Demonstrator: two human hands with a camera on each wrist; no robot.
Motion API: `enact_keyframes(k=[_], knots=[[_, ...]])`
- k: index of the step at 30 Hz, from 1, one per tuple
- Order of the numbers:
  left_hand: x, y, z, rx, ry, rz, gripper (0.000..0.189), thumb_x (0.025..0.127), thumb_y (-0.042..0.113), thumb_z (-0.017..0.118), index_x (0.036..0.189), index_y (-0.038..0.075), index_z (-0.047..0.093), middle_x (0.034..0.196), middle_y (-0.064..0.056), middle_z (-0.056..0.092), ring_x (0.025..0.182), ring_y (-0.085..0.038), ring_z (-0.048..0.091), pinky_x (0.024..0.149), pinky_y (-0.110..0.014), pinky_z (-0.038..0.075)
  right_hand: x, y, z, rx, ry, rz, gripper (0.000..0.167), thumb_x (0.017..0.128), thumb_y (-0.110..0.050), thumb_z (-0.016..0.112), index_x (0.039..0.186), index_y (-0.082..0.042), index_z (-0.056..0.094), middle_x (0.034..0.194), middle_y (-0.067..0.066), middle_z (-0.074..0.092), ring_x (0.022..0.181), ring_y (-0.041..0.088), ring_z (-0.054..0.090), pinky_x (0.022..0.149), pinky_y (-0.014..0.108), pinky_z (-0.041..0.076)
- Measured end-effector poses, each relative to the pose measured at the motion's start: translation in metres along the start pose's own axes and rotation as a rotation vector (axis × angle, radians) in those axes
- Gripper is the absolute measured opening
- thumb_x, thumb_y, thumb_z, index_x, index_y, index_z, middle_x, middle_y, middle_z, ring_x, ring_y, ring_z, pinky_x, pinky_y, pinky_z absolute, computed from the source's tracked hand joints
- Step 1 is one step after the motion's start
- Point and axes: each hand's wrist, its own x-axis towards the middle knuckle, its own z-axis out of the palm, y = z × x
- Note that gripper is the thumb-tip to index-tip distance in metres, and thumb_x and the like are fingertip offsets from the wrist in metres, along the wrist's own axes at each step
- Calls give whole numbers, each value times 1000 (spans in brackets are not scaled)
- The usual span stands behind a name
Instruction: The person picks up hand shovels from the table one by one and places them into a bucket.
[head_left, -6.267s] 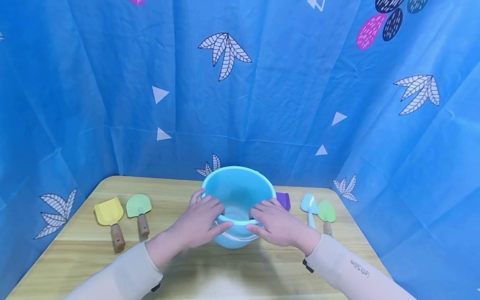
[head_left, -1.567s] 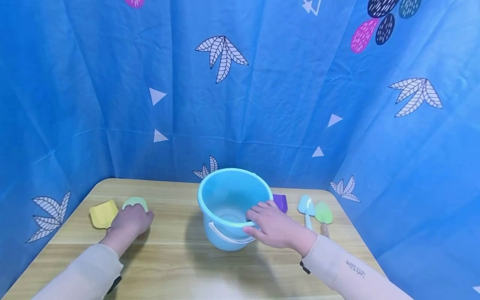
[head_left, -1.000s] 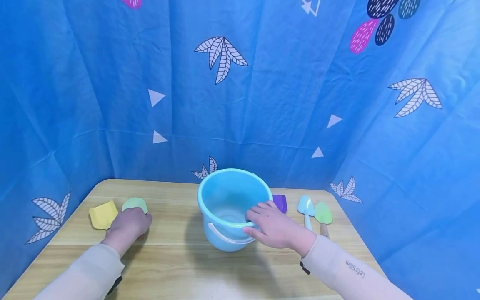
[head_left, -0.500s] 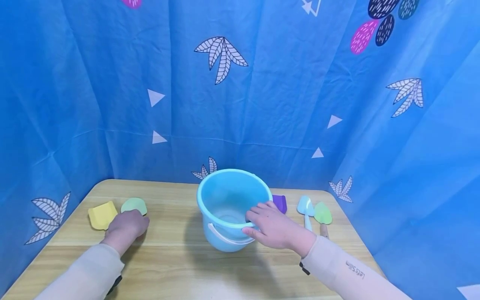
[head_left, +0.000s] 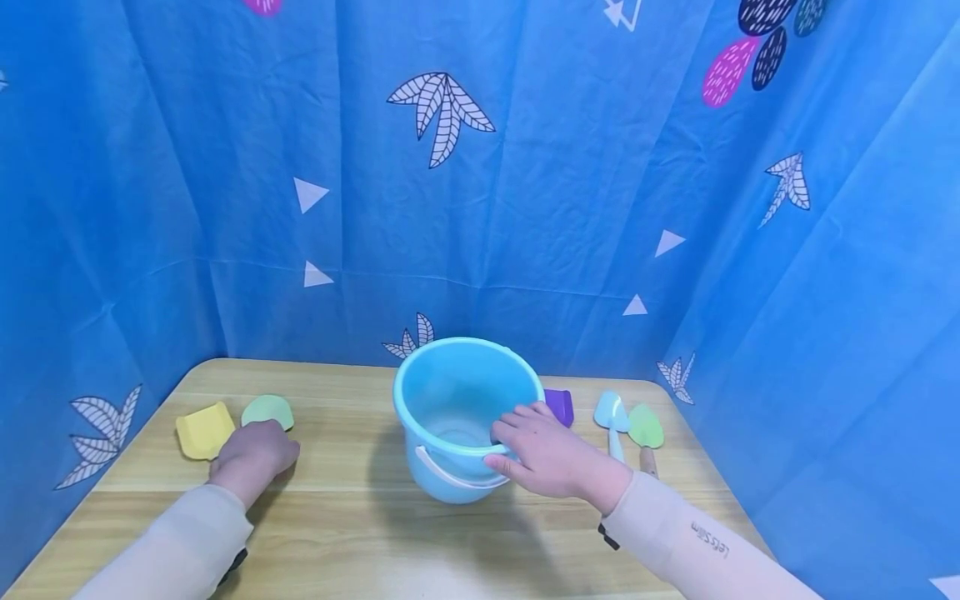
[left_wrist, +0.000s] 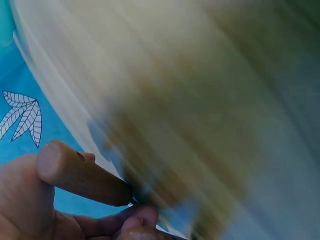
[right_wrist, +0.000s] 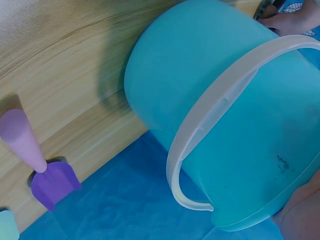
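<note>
My left hand is at the left of the table, over the handle of a toy shovel with a rounded green blade. In the left wrist view the shovel's brown wooden handle lies within my grip, with fingertips pinching near its thin neck. From the head the handle is hidden under the hand. A light blue bucket stands upright in the middle, its inside showing no contents. My right hand grips its near right rim, fingers inside and thumb outside. The white bail handle hangs down the bucket's near side.
A yellow shovel lies just left of my left hand. Right of the bucket are a purple shovel, a light blue one and a green pointed one. A blue patterned curtain closes off the table's back and sides.
Earlier both hands held the bucket's rim. My left hand has since let go and moved left onto the green shovel's handle. The right hand stays on the rim; recent frames differ little.
</note>
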Motion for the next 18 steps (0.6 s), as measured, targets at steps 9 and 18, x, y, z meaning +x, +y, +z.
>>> enact_keyframes(k=[9,18], knots=[[0,-1,4,-5,11,-12,27,91,19,53,95,-5,66,83,-21,59,73,-34,56,67,-59,46,0,-1,-1,2,5,-6,41,104,-56,34,103,-22,58,90,-14,52,93,9,46,91,35,35],[-3,-1,3,-18,14,4,27,90,18,53,98,-5,66,86,-22,60,75,-35,56,69,-62,45,-1,-4,0,0,5,-1,41,104,-56,34,102,-23,57,90,-14,51,92,8,45,90,34,35]])
